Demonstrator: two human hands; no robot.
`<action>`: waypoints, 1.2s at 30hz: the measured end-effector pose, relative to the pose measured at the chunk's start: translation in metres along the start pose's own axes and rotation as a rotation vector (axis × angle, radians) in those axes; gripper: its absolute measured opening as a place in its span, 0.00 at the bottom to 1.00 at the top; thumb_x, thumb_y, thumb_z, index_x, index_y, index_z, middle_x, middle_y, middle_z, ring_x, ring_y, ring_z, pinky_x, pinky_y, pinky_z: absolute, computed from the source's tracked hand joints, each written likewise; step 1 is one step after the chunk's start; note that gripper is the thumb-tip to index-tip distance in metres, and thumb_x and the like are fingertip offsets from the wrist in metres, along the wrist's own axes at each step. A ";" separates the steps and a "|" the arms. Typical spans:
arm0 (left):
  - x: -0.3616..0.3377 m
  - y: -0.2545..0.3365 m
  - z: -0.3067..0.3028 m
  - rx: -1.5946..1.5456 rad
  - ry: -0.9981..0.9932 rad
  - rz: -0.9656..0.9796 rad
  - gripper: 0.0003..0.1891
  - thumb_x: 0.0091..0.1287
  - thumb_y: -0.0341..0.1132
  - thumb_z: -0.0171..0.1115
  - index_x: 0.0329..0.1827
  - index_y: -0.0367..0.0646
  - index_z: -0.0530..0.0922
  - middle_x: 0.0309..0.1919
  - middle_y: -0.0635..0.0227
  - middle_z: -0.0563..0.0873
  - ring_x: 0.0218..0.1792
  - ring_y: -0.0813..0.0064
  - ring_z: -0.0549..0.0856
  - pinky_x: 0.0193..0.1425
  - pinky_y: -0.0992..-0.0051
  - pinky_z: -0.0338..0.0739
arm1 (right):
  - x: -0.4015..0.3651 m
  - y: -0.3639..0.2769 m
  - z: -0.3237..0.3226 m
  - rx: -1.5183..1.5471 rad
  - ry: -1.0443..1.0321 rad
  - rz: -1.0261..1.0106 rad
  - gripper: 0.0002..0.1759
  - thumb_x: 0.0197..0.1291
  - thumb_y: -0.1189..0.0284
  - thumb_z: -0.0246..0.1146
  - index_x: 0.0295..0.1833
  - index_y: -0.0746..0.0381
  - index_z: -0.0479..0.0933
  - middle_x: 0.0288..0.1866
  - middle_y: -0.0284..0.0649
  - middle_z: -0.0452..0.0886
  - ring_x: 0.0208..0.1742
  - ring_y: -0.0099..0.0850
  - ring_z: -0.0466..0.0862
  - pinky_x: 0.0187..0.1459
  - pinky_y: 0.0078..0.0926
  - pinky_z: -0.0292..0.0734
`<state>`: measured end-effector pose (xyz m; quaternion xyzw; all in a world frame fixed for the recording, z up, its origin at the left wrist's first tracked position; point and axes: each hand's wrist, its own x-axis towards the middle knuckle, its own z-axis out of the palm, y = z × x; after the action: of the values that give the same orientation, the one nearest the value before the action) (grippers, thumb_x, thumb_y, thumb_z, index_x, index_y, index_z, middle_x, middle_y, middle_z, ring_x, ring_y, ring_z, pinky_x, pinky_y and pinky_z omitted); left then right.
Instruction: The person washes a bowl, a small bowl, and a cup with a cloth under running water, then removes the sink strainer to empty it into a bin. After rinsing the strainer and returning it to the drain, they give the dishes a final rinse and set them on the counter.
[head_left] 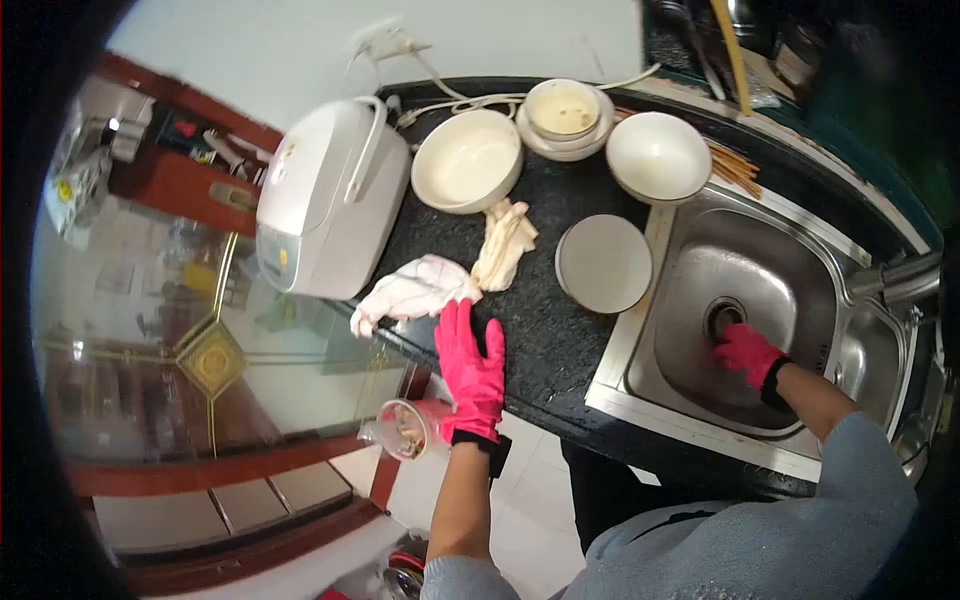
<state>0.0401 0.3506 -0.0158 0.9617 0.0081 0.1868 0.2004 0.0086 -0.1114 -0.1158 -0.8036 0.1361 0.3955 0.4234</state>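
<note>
Pink-gloved left hand (470, 370) flat on dark worktop (550, 345), fingers pressed together, beside white cloth (410, 290); right hand (745, 350) curled in sink (720, 250) at drain (722, 315), grip unclear

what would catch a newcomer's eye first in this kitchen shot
Bright pink stands out first: the gloved left hand lies flat on the dark counter beside a crumpled cloth, and the gloved right hand is down at the drain of the steel sink. Next comes the white rice cooker at the counter's end away from the sink, with pale bowls along the back.
</note>
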 end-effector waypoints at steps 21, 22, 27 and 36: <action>0.052 -0.069 0.012 0.374 0.083 0.117 0.37 0.70 0.51 0.60 0.78 0.48 0.59 0.68 0.40 0.69 0.68 0.43 0.69 0.71 0.49 0.61 | -0.023 0.021 -0.039 0.654 0.785 -0.132 0.14 0.57 0.67 0.75 0.36 0.56 0.74 0.37 0.31 0.79 0.39 0.24 0.80 0.38 0.26 0.78; 0.057 -0.063 0.004 0.262 0.025 0.057 0.31 0.70 0.49 0.59 0.72 0.45 0.66 0.59 0.41 0.75 0.60 0.45 0.74 0.63 0.51 0.66 | -0.031 0.017 -0.038 0.647 0.789 -0.131 0.14 0.57 0.67 0.75 0.36 0.56 0.74 0.37 0.31 0.79 0.39 0.24 0.80 0.38 0.26 0.78; 0.054 -0.046 -0.010 0.110 -0.024 0.027 0.21 0.71 0.44 0.58 0.22 0.37 0.76 0.22 0.49 0.80 0.28 0.45 0.78 0.36 0.53 0.69 | -0.071 -0.011 -0.034 0.587 0.817 -0.291 0.19 0.50 0.64 0.79 0.32 0.58 0.74 0.27 0.32 0.75 0.30 0.24 0.74 0.34 0.26 0.73; 0.001 -0.007 -0.014 -0.025 -0.203 0.148 0.12 0.68 0.41 0.62 0.36 0.40 0.82 0.28 0.50 0.84 0.32 0.48 0.84 0.37 0.56 0.76 | -0.085 0.010 -0.028 0.038 0.898 -0.269 0.20 0.47 0.65 0.80 0.34 0.61 0.76 0.28 0.36 0.78 0.31 0.27 0.74 0.37 0.30 0.74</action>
<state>0.0361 0.3626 -0.0068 0.9710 -0.0856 0.1029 0.1980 -0.0376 -0.1491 -0.0480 -0.8977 0.2077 -0.0523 0.3850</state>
